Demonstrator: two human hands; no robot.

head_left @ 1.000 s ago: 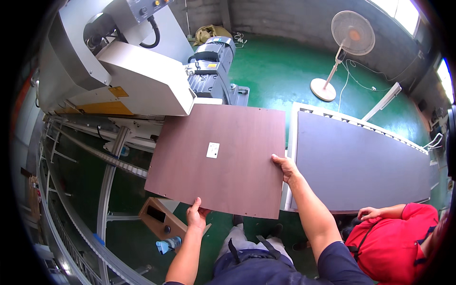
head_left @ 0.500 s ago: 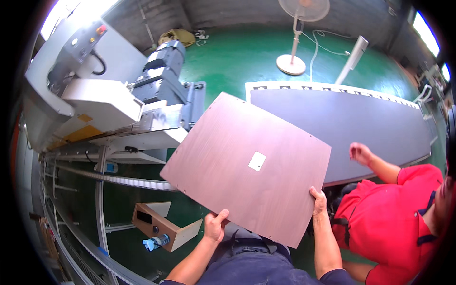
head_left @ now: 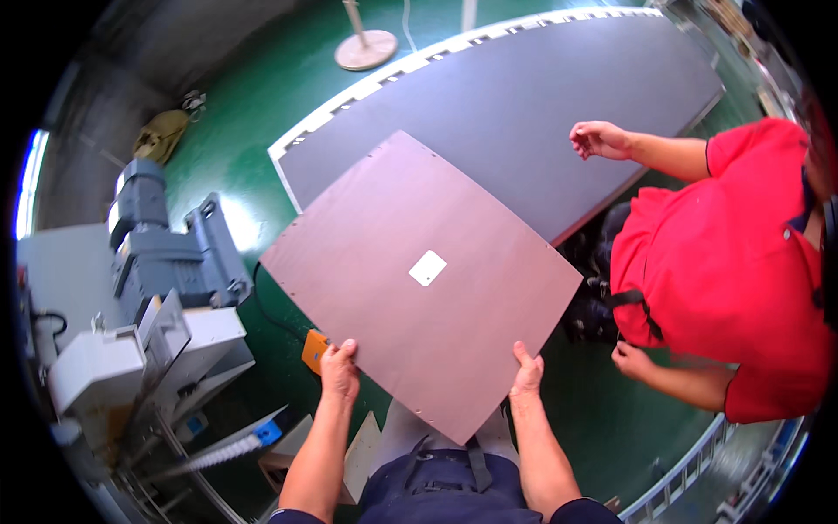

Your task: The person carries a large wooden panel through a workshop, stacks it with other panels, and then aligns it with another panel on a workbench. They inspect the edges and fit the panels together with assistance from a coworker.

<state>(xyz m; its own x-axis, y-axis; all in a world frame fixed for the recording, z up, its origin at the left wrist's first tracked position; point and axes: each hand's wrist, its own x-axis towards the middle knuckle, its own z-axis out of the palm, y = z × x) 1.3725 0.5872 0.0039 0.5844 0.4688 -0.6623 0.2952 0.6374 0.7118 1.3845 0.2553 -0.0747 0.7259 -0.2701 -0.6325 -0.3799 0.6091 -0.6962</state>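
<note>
By the grey table (head_left: 497, 100), left hand (head_left: 339, 370) and right hand (head_left: 526, 372) grip a brown panel (head_left: 384, 240) at its near edges, a carrying step, I'd guess, the next move calling for a steady, level hold

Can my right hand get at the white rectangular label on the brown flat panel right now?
Probably not without letting go: your right hand grips the brown flat panel by its edge, away from the white label, though nothing covers it.

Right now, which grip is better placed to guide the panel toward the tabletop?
Probably the right grip: holding the panel by its lower-right edge, it looks closer to the tabletop than the left grip.
</note>
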